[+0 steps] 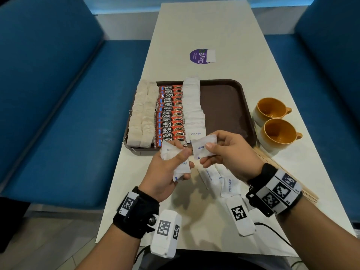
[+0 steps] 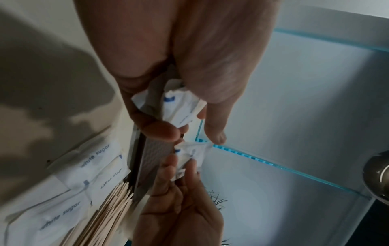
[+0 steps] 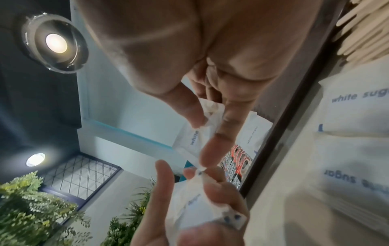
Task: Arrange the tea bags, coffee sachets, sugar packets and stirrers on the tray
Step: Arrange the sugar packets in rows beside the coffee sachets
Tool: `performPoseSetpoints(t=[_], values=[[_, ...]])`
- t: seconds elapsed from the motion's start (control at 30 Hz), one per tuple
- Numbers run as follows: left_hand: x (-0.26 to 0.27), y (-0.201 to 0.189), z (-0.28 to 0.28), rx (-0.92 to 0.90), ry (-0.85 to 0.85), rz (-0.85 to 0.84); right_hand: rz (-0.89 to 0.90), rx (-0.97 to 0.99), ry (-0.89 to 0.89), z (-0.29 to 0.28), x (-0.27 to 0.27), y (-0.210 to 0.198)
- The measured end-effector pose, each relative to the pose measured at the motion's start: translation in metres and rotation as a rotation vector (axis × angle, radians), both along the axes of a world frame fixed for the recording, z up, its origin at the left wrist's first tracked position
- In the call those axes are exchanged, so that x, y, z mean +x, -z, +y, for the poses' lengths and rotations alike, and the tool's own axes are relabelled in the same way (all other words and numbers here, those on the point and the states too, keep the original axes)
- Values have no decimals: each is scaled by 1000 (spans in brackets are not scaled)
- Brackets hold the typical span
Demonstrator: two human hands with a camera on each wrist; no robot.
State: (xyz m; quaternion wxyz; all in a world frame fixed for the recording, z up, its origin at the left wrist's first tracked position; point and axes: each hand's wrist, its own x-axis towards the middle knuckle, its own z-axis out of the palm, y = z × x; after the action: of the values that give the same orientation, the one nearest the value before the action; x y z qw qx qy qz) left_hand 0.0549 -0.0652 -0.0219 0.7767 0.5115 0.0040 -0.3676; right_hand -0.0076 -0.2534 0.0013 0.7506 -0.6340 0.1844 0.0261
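Observation:
A brown tray (image 1: 224,102) holds two columns of tea bags (image 1: 142,114), a column of red coffee sachets (image 1: 170,114) and a column of white sugar packets (image 1: 192,106). Just in front of the tray my left hand (image 1: 171,164) grips a small bunch of sugar packets (image 1: 180,168). My right hand (image 1: 224,151) pinches one white sugar packet (image 1: 203,148) between thumb and fingers, close to the left hand. More sugar packets (image 1: 224,182) lie on the table under my hands. Wooden stirrers (image 1: 288,178) lie at the right, partly hidden by my right wrist.
Two yellow mugs (image 1: 272,117) stand on the white table (image 1: 204,26) right of the tray. A purple sticker (image 1: 200,56) lies beyond the tray. Blue benches (image 1: 58,94) flank the table. The tray's right half is bare.

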Motion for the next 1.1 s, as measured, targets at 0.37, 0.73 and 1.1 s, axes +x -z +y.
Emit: performPoseSetpoints(t=[0.37, 0.73, 1.1], values=[[0, 5, 1, 87, -72, 10, 6, -260, -89, -7, 11, 9], [13, 8, 22, 24, -181, 184, 125, -543, -1, -28, 65, 29], [16, 16, 27, -129, -150, 265, 226, -826, 12, -23, 72, 30]])
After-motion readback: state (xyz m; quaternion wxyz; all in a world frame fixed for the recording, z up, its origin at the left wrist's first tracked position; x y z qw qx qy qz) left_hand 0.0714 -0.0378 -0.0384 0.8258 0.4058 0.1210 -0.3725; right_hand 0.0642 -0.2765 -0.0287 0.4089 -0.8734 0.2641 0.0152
